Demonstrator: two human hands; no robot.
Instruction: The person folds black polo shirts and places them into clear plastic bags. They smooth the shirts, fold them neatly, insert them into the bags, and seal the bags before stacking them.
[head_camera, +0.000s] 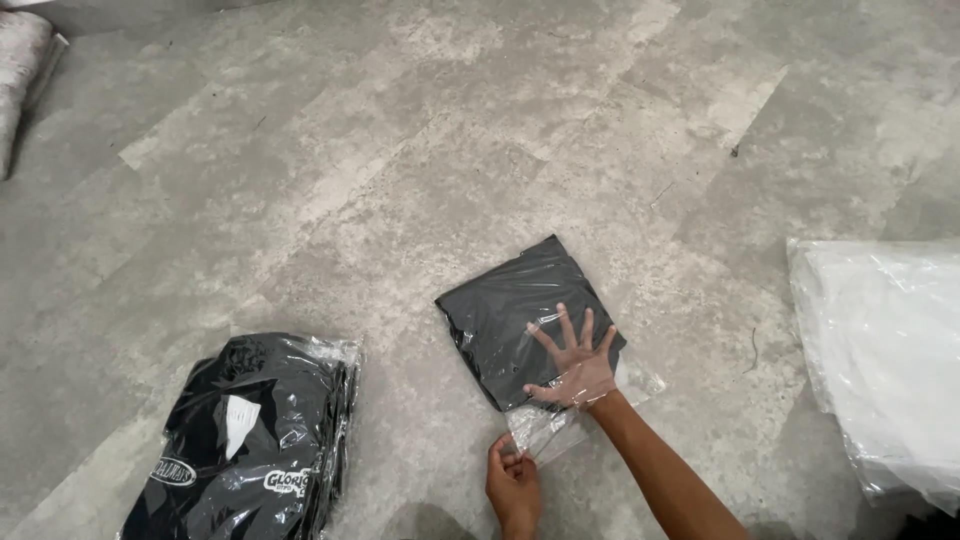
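My right hand (578, 365) lies flat on the clear plastic bag (545, 345), fingers spread wide, so this grip is open and only presses down. Inside the bag is one folded black garment (505, 310). The bag lies on the grey floor (400, 150), a little in front of me, and it is turned like a diamond. Its long way runs from the far corner, up and away from me, down to the open end near my hands. The dark cloth fills the far part. The near part is empty, see-through plastic. My left hand (513, 485) is closer to me and sits just below the bag. Its fingers are pinched shut on the loose flap (540, 432) at the open end. So the garment lies up and away from my left grip, and my right hand is the one on top of it. I count one bag under my hands. To my left on the floor is one stack of bagged black garments (250, 440) with light print. To my right is one pile of clear plastic bags (880, 340), well apart from me.
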